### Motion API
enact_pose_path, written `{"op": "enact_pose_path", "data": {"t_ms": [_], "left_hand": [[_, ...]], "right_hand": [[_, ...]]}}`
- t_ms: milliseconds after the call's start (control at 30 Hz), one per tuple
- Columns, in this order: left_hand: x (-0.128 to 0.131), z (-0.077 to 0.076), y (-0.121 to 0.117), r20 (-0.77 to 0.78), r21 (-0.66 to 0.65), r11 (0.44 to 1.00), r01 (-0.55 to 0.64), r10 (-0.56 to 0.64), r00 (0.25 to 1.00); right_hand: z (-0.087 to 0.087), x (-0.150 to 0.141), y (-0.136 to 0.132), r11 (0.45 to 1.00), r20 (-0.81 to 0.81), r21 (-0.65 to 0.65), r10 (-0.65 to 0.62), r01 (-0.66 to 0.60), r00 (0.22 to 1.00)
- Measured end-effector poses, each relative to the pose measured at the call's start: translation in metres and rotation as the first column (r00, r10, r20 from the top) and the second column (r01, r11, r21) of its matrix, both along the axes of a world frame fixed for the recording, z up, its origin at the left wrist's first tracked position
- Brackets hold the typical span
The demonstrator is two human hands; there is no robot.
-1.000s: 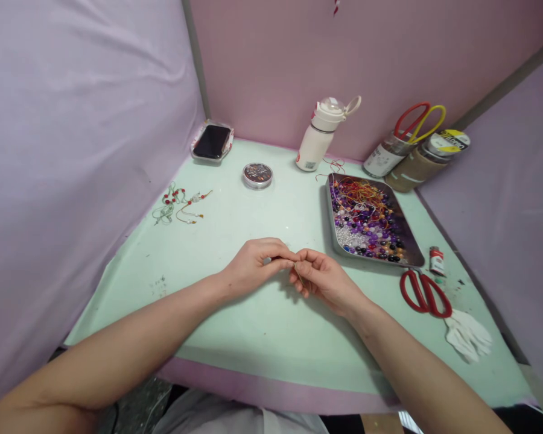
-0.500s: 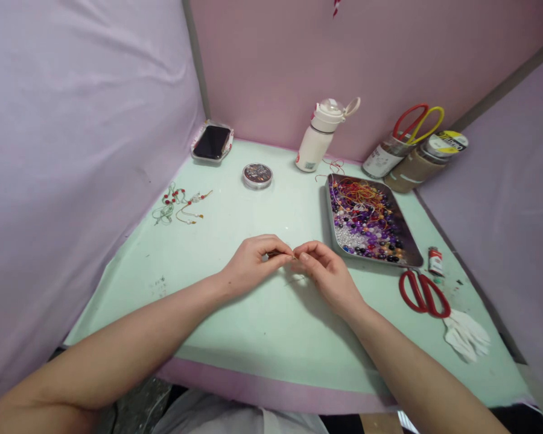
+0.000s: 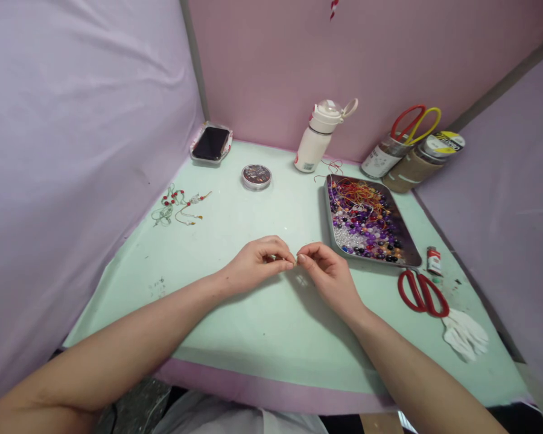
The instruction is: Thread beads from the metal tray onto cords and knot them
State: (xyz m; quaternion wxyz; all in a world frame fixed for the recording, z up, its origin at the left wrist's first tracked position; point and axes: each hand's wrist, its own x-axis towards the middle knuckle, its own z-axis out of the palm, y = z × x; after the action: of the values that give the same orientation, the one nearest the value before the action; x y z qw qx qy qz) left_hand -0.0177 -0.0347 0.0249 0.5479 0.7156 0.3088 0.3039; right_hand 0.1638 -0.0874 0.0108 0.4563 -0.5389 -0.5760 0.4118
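My left hand is closed in a pinch, thumb against fingertips, over the middle of the table. Facing it, my right hand pinches too, and the fingertips of both nearly meet. Between and below them a thin pale thread shows faintly; its ends are too fine to follow. Right of my right hand stands a metal tray of purple, black, clear and orange beads, with tangled orange and red cord on top. A round spool lies beyond my hands.
A beaded green cord lies at the left, behind it a phone on a small tray. A white bottle and two jars stand at the back. Red-handled scissors, a small bottle and a white glove lie right.
My fingertips have shifted slightly downward, and a small gap shows between the two hands. The faint thread below them has changed shape. The view has moved a little.
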Motion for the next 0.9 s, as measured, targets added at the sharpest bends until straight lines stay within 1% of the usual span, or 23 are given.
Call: {"op": "enact_pose_path", "data": {"t_ms": [100, 233, 400, 567, 633, 733, 833, 900], "left_hand": [[-0.0022, 0.0014, 0.0003, -0.006, 0.064, 0.998, 0.000, 0.000, 1.000], [-0.0042, 0.0019, 0.0002, 0.006, 0.092, 0.995, 0.032, -0.033, 0.999], [-0.0039, 0.0031, -0.0006, 0.062, 0.077, 0.995, 0.063, -0.067, 0.996], [-0.0040, 0.0016, -0.0002, 0.093, 0.020, 1.000, 0.023, -0.025, 0.995], [-0.0039, 0.0007, 0.0002, 0.107, -0.028, 1.000, -0.004, 0.006, 0.994], [-0.0030, 0.0006, 0.0008, 0.095, -0.109, 0.993, -0.049, 0.059, 0.994], [-0.0019, 0.0011, 0.0017, 0.034, -0.179, 0.978, -0.109, 0.117, 0.993], [-0.0010, 0.0004, 0.0023, -0.003, -0.217, 0.966, -0.143, 0.146, 0.989]], "right_hand": [[-0.0010, 0.0003, 0.0008, 0.999, -0.015, -0.046, 0.007, -0.008, 1.000], [-0.0011, -0.0007, 0.0010, 0.995, -0.061, -0.099, 0.021, -0.027, 0.998], [-0.0023, -0.0010, 0.0015, 0.993, -0.066, -0.115, 0.030, -0.038, 0.997], [-0.0036, -0.0027, 0.0021, 0.994, -0.004, -0.097, 0.045, -0.046, 0.999], [-0.0031, -0.0033, 0.0018, 0.998, 0.053, -0.051, 0.031, -0.028, 0.998], [-0.0016, -0.0034, 0.0012, 0.997, 0.152, 0.083, -0.015, 0.002, 0.988], [0.0003, -0.0035, 0.0002, 0.974, 0.215, 0.225, -0.084, 0.034, 0.973], [0.0014, -0.0044, -0.0010, 0.955, 0.246, 0.295, -0.120, 0.044, 0.962]]}}
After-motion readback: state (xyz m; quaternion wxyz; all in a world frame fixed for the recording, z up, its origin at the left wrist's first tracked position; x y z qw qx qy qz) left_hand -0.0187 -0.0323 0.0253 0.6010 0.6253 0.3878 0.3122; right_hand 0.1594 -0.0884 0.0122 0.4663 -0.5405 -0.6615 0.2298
